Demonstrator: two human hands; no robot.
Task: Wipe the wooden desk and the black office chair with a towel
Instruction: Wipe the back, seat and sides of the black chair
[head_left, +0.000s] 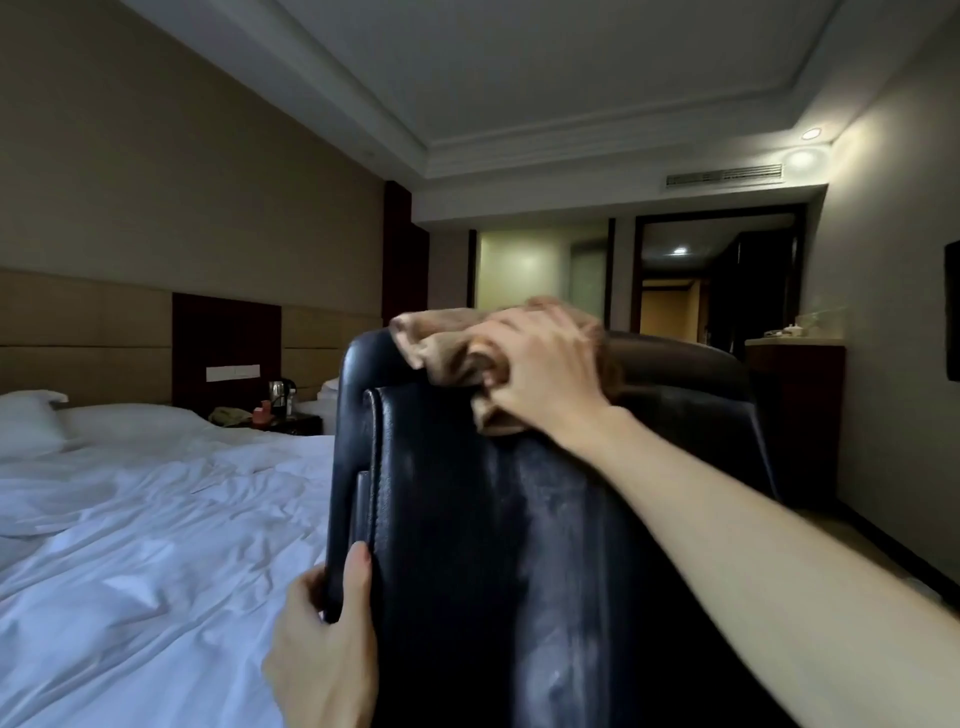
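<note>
Right hand (540, 364) grips towel (441, 343) atop chair (493, 519); left hand (324, 639) grips its edge.

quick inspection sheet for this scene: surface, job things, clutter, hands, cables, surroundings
surface: black office chair, its back towards the camera, pale streaks on the leather
job's things: brown towel bunched on the chair's top edge
clutter: kettle and small items on the nightstand beyond the bed
grippers: left hand grips the chair's side edge; right hand holds the towel on the top edge
cables: nothing seen
surroundings: rumpled white bed at left, dark sideboard at right, lit hallway behind
</note>
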